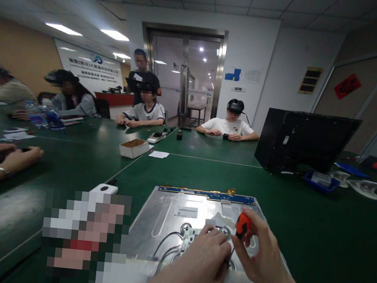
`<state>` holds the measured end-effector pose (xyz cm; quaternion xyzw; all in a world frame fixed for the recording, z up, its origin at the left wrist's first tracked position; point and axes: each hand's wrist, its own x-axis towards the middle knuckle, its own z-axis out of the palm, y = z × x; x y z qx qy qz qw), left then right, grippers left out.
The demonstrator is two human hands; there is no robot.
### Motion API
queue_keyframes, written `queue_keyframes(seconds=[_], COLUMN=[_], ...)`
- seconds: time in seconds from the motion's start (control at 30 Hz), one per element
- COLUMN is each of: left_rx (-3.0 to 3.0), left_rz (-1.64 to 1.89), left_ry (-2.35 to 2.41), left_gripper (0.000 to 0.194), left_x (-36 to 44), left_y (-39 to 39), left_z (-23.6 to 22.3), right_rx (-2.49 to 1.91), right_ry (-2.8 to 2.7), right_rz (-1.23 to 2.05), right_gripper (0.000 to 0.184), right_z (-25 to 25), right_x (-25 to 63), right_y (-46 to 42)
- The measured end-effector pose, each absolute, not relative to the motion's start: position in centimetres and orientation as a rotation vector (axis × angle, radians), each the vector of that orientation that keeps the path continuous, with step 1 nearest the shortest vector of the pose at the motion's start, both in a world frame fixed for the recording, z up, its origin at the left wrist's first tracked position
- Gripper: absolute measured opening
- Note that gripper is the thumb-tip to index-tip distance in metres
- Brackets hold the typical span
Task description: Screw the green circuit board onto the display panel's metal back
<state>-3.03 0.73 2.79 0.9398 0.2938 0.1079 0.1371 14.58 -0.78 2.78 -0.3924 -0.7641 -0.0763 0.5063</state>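
Note:
The silver back of a flat display panel (pixel 164 212) lies on the table in front of me, with a blue circuit strip (pixel 203 194) along its far edge. My right hand (pixel 263 251) pinches an orange-and-black screwdriver (pixel 243 226) by its handle, above the panel's right side; its shaft does not show. Beside it, my left hand (pixel 206 254) is closed over a small pale circuit board (pixel 188 237), its fingertips hidden. Dark cables (pixel 165 241) run from that board. Crumpled whitish film or paper (pixel 219 220) lies just beyond the left hand.
Left of the panel are a white device (pixel 105 189) and a blurred-out patch. A white box (pixel 133 148) stands farther back. A large black monitor-like casing (pixel 305 141) and a blue tray (pixel 321 181) are at right. Several people sit around the table; a co-worker's hands (pixel 17 156) are at left.

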Motion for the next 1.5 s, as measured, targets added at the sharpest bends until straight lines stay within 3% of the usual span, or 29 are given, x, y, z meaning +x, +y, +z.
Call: queue_keyframes(seconds=[0.17,0.4,0.7,0.83,1.13,1.5], left_rx=[2.711,2.718,2.718,2.716,2.721,2.705], left_rz=[0.327,0.309,0.296,0.314,0.319,0.326], left_ry=[0.856,0.854,0.856,0.850,0.854,0.847], left_gripper=[0.028,0.023,0.021,0.016,0.025,0.011], left_x=[-3.0,-3.0,-3.0,-3.0,-3.0,-3.0], left_y=[0.7,0.8,0.8,0.8,0.7,0.8], left_z=[2.8,2.8,2.9,2.9,2.8,2.9], right_rx=[-0.911,-0.911,-0.957,-0.953,-0.913,-0.971], right_ry=[-1.855,-1.838,-1.792,-1.814,-1.847,-1.790], right_rz=[-0.069,-0.096,-0.208,-0.187,-0.082,-0.200], right_gripper=[0.045,0.048,0.039,0.042,0.050,0.044], right_z=[2.7,2.7,2.2,2.6,2.9,1.8], right_x=[14.7,14.5,14.3,14.4,14.5,14.5], right_y=[-0.9,-0.8,-0.6,-0.7,-0.8,-0.6])
